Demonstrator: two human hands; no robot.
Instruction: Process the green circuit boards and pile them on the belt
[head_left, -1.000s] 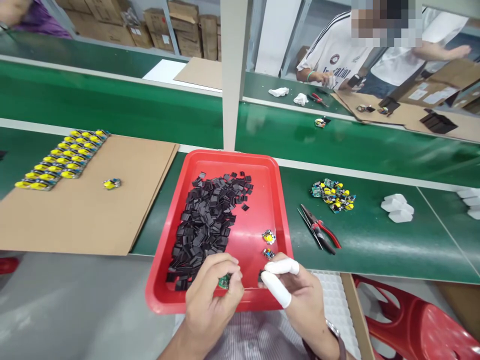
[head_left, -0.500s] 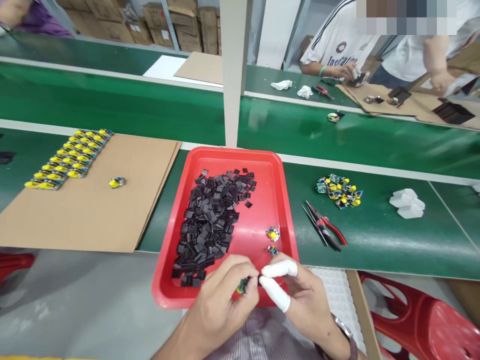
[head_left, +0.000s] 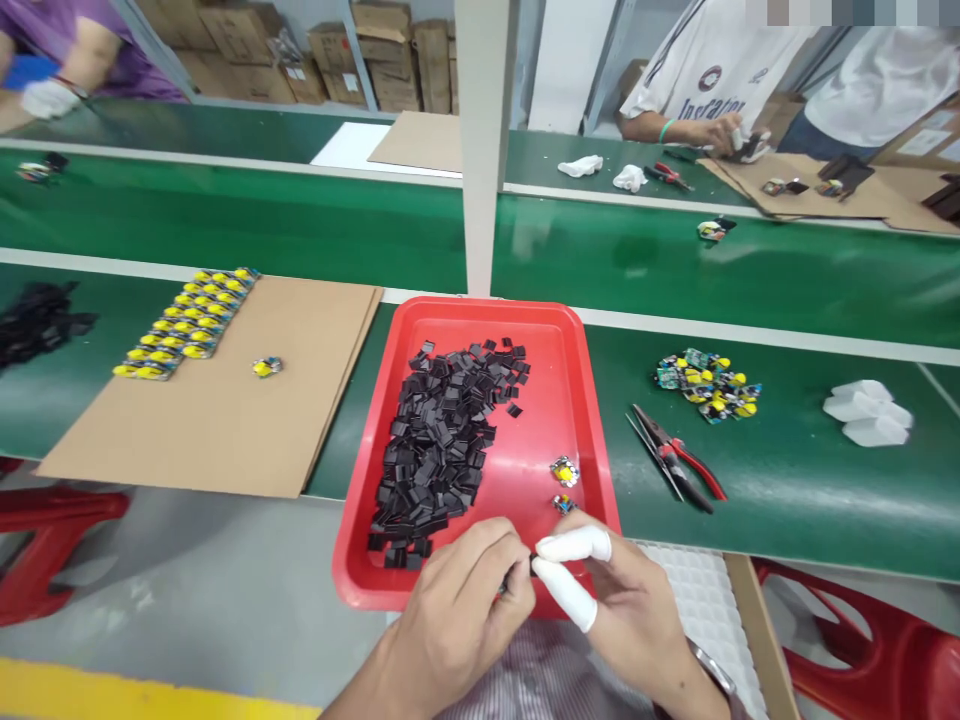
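Note:
My left hand [head_left: 461, 605] and my right hand [head_left: 600, 590] meet over the near rim of a red tray [head_left: 585, 400]. Both are pinched together on a small part between their fingertips; only a dark sliver of it shows. White finger cots cover my right thumb and forefinger. The tray holds a heap of small black plastic pieces [head_left: 442, 440] and two small circuit boards [head_left: 564, 472] near its right side.
Red-handled pliers [head_left: 679, 465] and a pile of small circuit boards [head_left: 709, 385] lie on the green belt to the right, white pieces [head_left: 866, 415] beyond. A cardboard sheet [head_left: 225, 410] at left carries rows of yellow-topped boards [head_left: 187, 320]. Other people work across the belt.
My hands came together from slightly apart; the green board seen in my left fingers is now hidden. The view shifted left, so everything slid right in the frame.

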